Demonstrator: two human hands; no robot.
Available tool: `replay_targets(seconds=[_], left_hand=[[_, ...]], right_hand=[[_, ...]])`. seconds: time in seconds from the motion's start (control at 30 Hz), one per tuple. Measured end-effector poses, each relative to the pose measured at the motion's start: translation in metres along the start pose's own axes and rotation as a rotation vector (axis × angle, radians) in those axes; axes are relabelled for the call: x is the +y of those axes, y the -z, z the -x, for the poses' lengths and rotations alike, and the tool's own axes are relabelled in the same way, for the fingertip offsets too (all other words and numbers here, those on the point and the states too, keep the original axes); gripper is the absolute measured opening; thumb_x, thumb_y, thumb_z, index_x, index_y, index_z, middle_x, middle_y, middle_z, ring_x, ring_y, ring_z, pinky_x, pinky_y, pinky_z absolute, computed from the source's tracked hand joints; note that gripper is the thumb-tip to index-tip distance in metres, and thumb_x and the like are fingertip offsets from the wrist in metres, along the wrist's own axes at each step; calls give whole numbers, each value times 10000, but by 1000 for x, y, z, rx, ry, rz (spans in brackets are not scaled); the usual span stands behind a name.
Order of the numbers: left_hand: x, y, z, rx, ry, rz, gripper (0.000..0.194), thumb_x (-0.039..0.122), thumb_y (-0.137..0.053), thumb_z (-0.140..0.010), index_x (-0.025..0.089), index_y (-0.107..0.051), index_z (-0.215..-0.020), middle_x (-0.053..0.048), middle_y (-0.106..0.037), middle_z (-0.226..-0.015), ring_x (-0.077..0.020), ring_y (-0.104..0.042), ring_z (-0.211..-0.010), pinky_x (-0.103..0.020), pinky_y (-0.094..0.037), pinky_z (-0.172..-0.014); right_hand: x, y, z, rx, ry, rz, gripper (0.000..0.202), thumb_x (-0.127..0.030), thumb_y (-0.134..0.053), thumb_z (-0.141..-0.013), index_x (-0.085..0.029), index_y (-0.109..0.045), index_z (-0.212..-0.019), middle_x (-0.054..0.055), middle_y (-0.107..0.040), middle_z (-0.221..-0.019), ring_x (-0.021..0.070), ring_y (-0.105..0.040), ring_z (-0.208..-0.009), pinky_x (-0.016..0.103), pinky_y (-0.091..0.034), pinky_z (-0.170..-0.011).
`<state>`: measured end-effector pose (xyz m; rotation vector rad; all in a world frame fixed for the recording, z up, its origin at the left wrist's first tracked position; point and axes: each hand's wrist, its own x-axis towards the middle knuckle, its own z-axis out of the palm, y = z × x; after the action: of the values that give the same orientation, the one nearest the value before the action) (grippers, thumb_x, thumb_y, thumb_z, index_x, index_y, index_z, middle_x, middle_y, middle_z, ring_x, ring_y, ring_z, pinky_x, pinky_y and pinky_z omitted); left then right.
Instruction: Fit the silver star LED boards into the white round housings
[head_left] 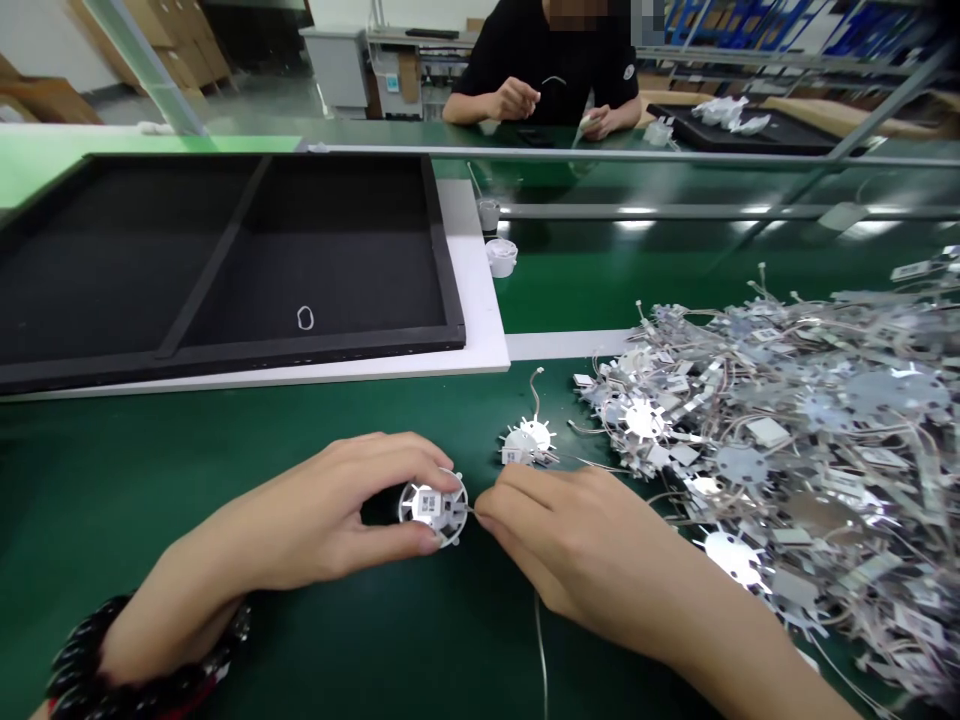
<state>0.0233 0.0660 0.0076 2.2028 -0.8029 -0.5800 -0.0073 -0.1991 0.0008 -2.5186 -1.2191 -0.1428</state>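
Note:
My left hand grips a round white plastic housing between thumb and fingers, just above the green table. Inside the ring sits a metal disc with a white label that bears a printed code. Close by on its right, my right hand pinches a thin cable at the housing's edge. A length of pale cable hangs below that hand. Just beyond my right fingers lie silver spoked discs with a short wire.
A large heap of silver spoked discs with wires covers the right side. A black divided tray on a white board stands at the back left, beside a white housing. A person sits opposite.

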Motion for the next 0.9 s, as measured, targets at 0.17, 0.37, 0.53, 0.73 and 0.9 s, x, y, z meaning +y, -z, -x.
replay_targets(seconds=[0.17, 0.37, 0.53, 0.73, 0.9], left_hand=[[-3, 2, 2, 7, 41, 33, 309, 516, -706, -977, 319, -729, -1214, -12, -726, -1331, -240, -707, -1197, -309, -575, -1018], [-2, 2, 3, 44, 37, 57, 291, 502, -735, -953, 315, -711, -1175, 8, -742, -1295, -212, -713, -1180, -282, -570, -1027], [-1, 1, 2, 65, 38, -65, 413, 479, -759, -916, 312, -686, -1286, -5, -748, -1296, -244, -724, -1166, -312, -584, -1006], [-3, 1, -2, 29, -52, -88, 374, 524, -697, -984, 327, -716, -1301, -6, -753, -1315, -246, -721, -1212, -300, -598, -1010], [-7, 2, -1, 57, -34, -41, 448, 575, -734, -955, 330, -710, -1329, 4, -755, -1338, -229, -735, -1191, -299, -592, -1064]], right_hand=[[5, -8, -3, 43, -14, 18, 250, -16, -475, -979, -166, -672, -943, 8, -607, -779, 151, -447, -556, 297, -247, -492], [3, -13, -7, 113, 3, 91, 302, 33, -430, -923, -168, -652, -885, 5, -578, -733, 145, -395, -523, 289, -219, -475], [2, -16, -8, 141, 12, 136, 274, 13, -467, -929, -161, -672, -876, 9, -609, -708, 148, -421, -502, 309, -192, -478], [7, -17, -10, 57, -10, 80, 222, -27, -541, -940, -174, -700, -895, 4, -643, -705, 139, -465, -545, 303, -164, -508], [4, -17, -11, 141, -33, 56, 256, -23, -495, -926, -167, -690, -843, -6, -601, -656, 142, -446, -525, 303, -177, -500]])
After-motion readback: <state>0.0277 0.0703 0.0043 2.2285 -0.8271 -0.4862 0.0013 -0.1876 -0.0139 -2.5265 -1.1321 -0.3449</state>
